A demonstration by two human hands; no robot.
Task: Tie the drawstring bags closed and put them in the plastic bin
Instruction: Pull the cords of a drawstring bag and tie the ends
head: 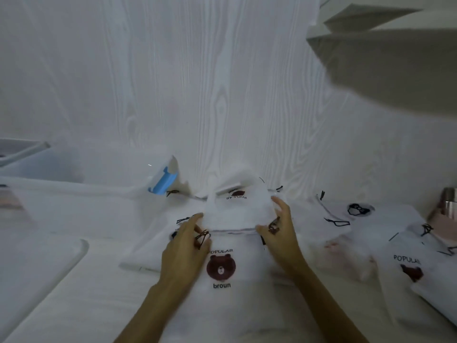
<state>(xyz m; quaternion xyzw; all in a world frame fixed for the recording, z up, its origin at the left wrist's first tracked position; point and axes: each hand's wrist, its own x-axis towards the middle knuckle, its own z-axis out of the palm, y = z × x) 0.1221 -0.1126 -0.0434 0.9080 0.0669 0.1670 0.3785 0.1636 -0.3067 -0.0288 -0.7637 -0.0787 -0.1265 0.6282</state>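
Note:
A white drawstring bag (222,288) printed with a brown bear and "POPULAR broun" lies flat in front of me. My left hand (185,246) pinches its dark drawstring (202,237) at the bag's top left. At the bag's top right, my right hand (279,229) has its fingers spread, with a dark cord (274,225) against the palm. Between both hands lies a heap of white bags (237,209), one showing an upside-down bear print. The clear plastic bin (29,167) stands at the far left.
More printed bags (408,266) lie scattered to the right, one with a black outline print (359,209). A clear lid with a blue clip (164,180) leans at the wall. A white board (37,263) lies at the left. A metal cup (450,201) stands far right.

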